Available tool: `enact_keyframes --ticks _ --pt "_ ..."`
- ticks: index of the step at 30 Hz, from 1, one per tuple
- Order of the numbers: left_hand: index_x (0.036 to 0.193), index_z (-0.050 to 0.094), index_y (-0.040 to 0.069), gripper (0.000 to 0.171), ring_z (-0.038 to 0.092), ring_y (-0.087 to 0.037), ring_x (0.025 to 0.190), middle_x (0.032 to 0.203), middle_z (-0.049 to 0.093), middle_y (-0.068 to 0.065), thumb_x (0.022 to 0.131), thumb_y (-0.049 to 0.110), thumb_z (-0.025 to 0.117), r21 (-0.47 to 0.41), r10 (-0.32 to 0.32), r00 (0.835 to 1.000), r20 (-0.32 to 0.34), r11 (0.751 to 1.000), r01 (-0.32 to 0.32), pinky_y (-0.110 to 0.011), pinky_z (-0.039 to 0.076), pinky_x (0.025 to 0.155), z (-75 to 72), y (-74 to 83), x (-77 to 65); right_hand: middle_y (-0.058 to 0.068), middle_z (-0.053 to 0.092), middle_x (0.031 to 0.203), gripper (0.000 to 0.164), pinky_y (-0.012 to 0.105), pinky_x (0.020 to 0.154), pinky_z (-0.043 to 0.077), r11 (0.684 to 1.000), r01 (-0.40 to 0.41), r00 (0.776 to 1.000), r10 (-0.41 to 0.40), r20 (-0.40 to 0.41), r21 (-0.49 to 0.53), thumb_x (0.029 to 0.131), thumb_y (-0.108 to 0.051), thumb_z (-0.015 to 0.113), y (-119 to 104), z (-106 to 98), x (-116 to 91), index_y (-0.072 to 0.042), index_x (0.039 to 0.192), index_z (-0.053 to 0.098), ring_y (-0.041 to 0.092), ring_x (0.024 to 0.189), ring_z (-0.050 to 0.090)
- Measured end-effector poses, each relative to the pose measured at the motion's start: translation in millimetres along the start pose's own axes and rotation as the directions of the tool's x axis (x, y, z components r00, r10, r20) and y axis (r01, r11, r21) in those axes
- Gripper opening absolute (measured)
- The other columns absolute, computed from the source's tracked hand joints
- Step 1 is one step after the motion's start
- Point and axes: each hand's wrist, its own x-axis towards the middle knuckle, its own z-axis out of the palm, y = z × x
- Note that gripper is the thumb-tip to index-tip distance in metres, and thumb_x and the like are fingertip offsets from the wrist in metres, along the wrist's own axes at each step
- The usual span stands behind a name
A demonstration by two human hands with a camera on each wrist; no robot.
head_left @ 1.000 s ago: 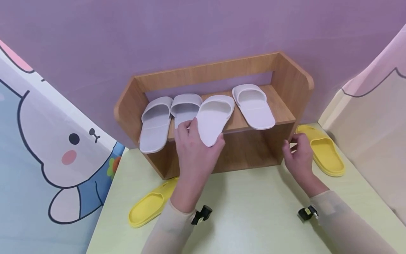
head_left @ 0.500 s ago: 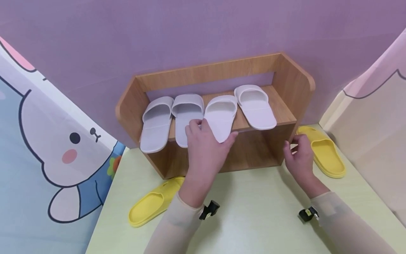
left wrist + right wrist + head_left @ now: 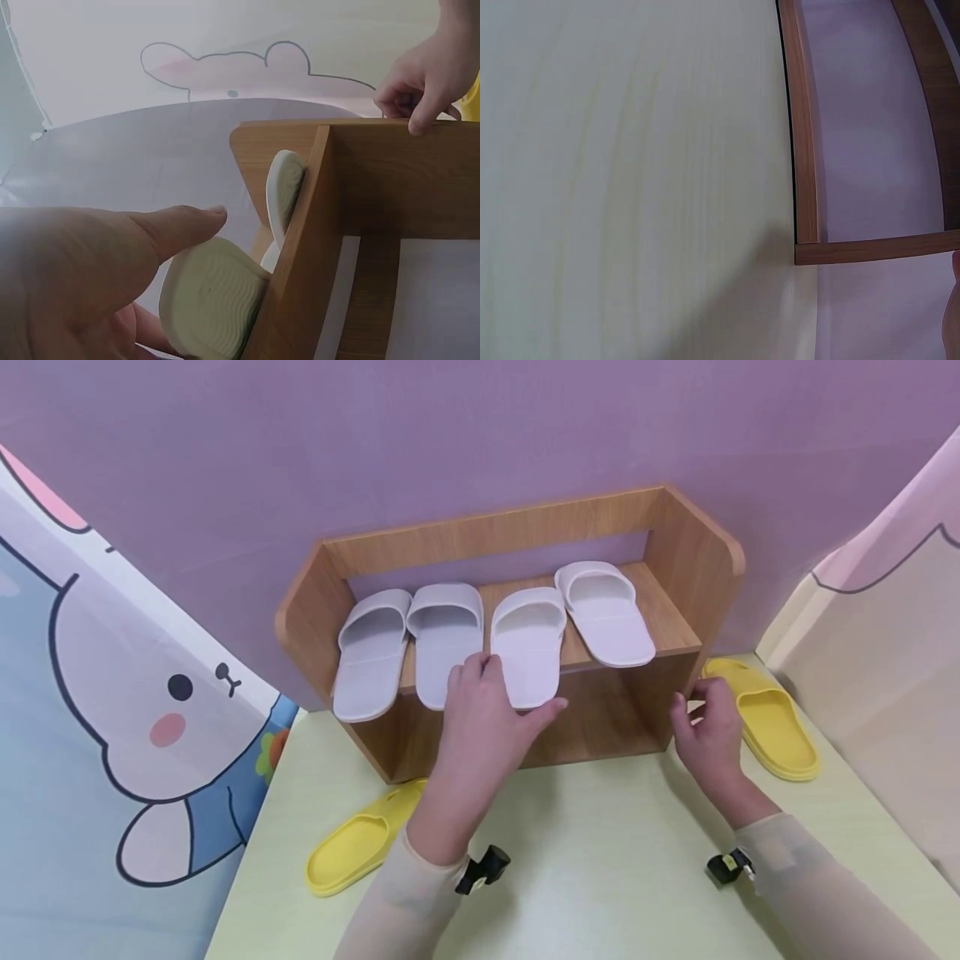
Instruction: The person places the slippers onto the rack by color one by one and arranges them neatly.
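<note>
While the head view has the left hand (image 3: 483, 718) loosely spread at the white slipper (image 3: 527, 652) third from left on the wooden rack (image 3: 495, 537), the right hand (image 3: 708, 727) grips the rack's side (yellow slipper (image 3: 776, 731) just beyond). The left wrist view shows a straight thumb (image 3: 187, 227); the right, pale table (image 3: 630, 150).

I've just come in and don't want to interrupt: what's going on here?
A person is at a wooden rack with four white slippers in a row on its top shelf. Their left hand is at the heel end of the slipper second from right; whether it grips it is hard to tell. Their right hand holds the right side panel. Two yellow slippers lie on the table, one near each end.
</note>
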Motion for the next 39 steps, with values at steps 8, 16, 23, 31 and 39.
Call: enact_keyframes --ticks 8,16,23,31,39 --pt "0.124 0.07 -0.008 0.081 0.058 -0.034 0.109 0.124 0.068 -0.018 0.087 0.062 0.089 0.105 0.005 1.0 -0.016 0.995 -0.003 -0.043 0.057 0.094 3.5 3.2 1.8 0.026 0.065 0.102 0.018 0.008 0.073 0.043 1.0 -0.005 1.0 0.005 -0.005 -0.005 0.096 0.002 0.067 -1.0 -0.2 -0.4 0.011 0.109 0.058 0.03 0.089 0.064" --pt "0.125 0.069 -0.009 0.082 0.057 -0.033 0.11 0.123 0.067 -0.018 0.092 0.065 0.084 0.196 0.017 0.999 -0.03 0.98 -0.011 -0.041 0.056 0.096 10.4 6.3 11.8 0.025 0.066 0.102 0.018 0.007 0.073 0.042 1.0 -0.013 1.0 0.013 -0.004 -0.013 0.096 0.003 0.067 -1.7 0.4 0.8 0.011 0.109 0.057 0.023 0.09 0.063" --pt "0.125 0.069 -0.008 0.081 0.06 -0.033 0.109 0.121 0.07 -0.017 0.092 0.065 0.084 0.174 0.034 0.999 0.021 0.984 -0.037 -0.041 0.058 0.095 9.1 4.3 20.0 0.026 0.065 0.101 0.018 0.006 0.074 0.041 1.0 -0.011 1.0 0.011 -0.005 -0.003 0.096 0.003 0.067 -2.7 0.7 0.5 0.011 0.109 0.057 0.036 0.087 0.064" --pt "0.125 0.071 -0.006 0.076 0.064 -0.034 0.103 0.116 0.075 -0.017 0.091 0.06 0.087 0.142 0.055 0.998 0.023 0.988 -0.058 -0.043 0.058 0.094 6.8 0.2 28.5 0.026 0.065 0.101 0.018 0.006 0.074 0.042 1.0 -0.009 1.0 0.009 0.003 -0.006 0.097 0.002 0.066 -1.8 0.4 0.6 0.011 0.11 0.058 0.018 0.087 0.061" --pt "0.124 0.074 -0.006 0.076 0.068 -0.032 0.098 0.112 0.077 -0.015 0.09 0.061 0.086 0.196 0.075 0.997 0.005 0.978 -0.075 -0.041 0.061 0.093 10.7 -1.3 32.4 0.024 0.066 0.1 0.019 0.007 0.072 0.042 1.0 -0.002 1.0 0.002 -0.004 -0.005 0.096 0.003 0.067 -2.2 1.4 0.1 0.011 0.11 0.058 0.019 0.084 0.06"
